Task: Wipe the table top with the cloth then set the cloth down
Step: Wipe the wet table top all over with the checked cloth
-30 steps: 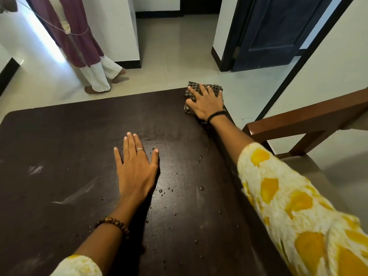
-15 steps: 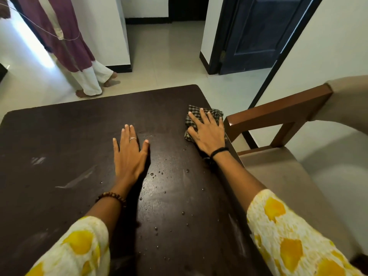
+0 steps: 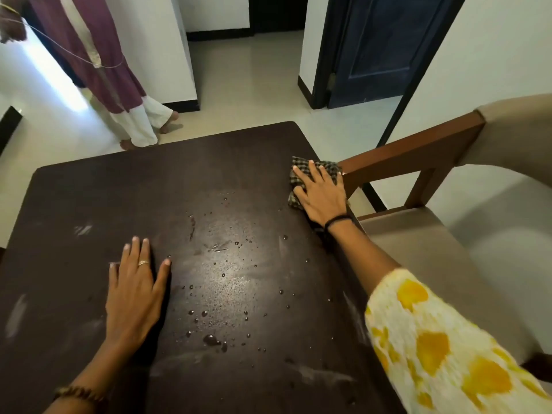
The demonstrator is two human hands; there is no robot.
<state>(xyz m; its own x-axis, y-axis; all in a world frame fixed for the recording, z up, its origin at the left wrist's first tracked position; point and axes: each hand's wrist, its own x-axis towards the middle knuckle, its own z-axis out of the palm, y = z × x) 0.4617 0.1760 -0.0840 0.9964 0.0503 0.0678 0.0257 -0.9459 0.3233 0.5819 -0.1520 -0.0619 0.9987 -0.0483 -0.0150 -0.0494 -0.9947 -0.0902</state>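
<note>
One checked cloth [image 3: 313,177] under flat right grip [image 3: 321,195], table's [image 3: 89,204] right edge.

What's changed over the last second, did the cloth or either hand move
The right hand dragged the checked cloth from the far corner back along the table's right edge, toward the person. The left hand slid left, off the water drops. Unchanged: both palms flat, cloth under the right.

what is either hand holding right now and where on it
The right hand presses flat on the middle of the checked cloth at the table's right edge, not gripping it. The left hand lies flat, holding nothing.
</note>
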